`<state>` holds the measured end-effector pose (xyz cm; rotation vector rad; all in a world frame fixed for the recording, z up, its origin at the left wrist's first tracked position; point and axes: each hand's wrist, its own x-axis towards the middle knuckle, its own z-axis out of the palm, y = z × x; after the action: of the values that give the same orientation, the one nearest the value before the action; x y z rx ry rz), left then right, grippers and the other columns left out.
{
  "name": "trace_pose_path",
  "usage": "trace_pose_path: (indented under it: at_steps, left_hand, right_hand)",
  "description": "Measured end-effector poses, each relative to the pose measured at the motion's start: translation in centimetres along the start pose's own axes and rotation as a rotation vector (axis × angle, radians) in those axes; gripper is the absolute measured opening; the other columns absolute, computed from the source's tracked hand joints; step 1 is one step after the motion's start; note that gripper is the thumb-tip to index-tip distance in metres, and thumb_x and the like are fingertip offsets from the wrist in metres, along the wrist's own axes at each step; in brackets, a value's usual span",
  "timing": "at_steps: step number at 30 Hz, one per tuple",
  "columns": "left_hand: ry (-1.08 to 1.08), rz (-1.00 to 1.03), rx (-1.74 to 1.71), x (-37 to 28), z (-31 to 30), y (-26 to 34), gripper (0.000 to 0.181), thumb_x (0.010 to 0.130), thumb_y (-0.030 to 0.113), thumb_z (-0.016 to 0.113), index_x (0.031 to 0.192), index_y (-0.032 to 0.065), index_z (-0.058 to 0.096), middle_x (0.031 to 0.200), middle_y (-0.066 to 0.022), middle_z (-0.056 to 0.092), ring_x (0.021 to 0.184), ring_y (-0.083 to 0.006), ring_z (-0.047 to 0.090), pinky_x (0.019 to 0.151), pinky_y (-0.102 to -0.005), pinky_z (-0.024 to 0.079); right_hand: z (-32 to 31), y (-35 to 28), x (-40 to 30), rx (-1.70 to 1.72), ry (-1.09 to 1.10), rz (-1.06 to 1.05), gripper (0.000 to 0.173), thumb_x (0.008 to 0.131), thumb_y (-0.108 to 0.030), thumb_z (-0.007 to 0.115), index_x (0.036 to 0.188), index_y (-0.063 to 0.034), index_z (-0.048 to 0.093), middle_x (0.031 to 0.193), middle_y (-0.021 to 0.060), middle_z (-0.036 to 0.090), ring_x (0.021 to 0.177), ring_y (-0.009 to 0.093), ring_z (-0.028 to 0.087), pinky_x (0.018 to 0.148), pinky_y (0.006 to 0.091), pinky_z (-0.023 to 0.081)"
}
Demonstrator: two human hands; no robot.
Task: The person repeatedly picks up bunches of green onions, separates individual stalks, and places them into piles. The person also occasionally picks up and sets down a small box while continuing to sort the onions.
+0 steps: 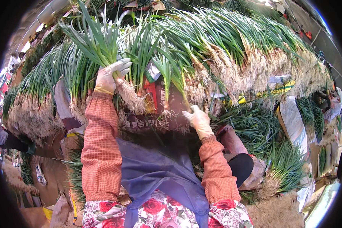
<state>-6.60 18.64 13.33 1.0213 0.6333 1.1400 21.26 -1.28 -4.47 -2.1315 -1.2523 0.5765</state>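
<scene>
My left hand [111, 75], in a pale glove, is closed around a bunch of green onions [107, 47]; the leaves fan upward and the roots hang below the fist. Lower and to the right, my gloved right hand [198, 118] grips the root end of a single green onion stalk [184, 94] between thumb and fingers. Between the hands, a small green onion [166, 74] lies on a dark printed sack [171, 99], its roots pointing towards me. Rows of green onions [216, 37] lie across the pile in front, roots on the near side.
More onions with tangled roots [34, 111] lie at the left. Loose green leaves [253, 125] and a bundled bunch [287, 168] are at the right. A blue apron [159, 168] covers my lap. At far left a dark sleeve [12, 142] shows, apparently another person's.
</scene>
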Motion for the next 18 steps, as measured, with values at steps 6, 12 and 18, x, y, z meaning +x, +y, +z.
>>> trace_pose_path:
  at_steps: [6, 12, 18]
  left_hand:
    - [-0.185, 0.038, -0.028, -6.8, 5.0, -0.7, 0.038, 0.091, 0.015, 0.060, 0.125, -0.0015, 0.056, 0.074, -0.0053, 0.062, 0.062, -0.0133, 0.057, 0.051, -0.0273, 0.049]
    - [-0.190, -0.189, -0.153, -8.4, 7.6, -9.8, 0.032, 0.083, 0.005, 0.068, 0.114, 0.0042, 0.057, 0.080, -0.0106, 0.068, 0.071, -0.0173, 0.067, 0.059, -0.0263, 0.053]
    - [-0.129, -0.379, -0.284, -7.5, 9.1, -18.2, 0.032, 0.085, 0.003, 0.068, 0.114, 0.0031, 0.057, 0.111, -0.0156, 0.067, 0.099, -0.0282, 0.067, 0.080, -0.0403, 0.057]
  right_hand:
    - [-5.2, -1.1, -0.8, 1.484, -0.160, 0.003, 0.015, 0.089, -0.010, 0.062, 0.101, 0.0000, 0.063, 0.067, -0.0005, 0.059, 0.042, 0.002, 0.040, 0.039, 0.0187, 0.030]
    - [-4.4, -0.4, -3.7, 1.243, 0.032, 0.051, 0.014, 0.097, -0.014, 0.059, 0.104, -0.0035, 0.064, 0.061, -0.0051, 0.052, 0.044, 0.001, 0.041, 0.038, 0.0173, 0.028]
    - [-5.0, -2.3, -5.1, 1.192, -0.128, -0.024, 0.025, 0.096, -0.025, 0.060, 0.107, -0.0030, 0.066, 0.061, -0.0063, 0.051, 0.046, 0.001, 0.040, 0.041, 0.0175, 0.027]
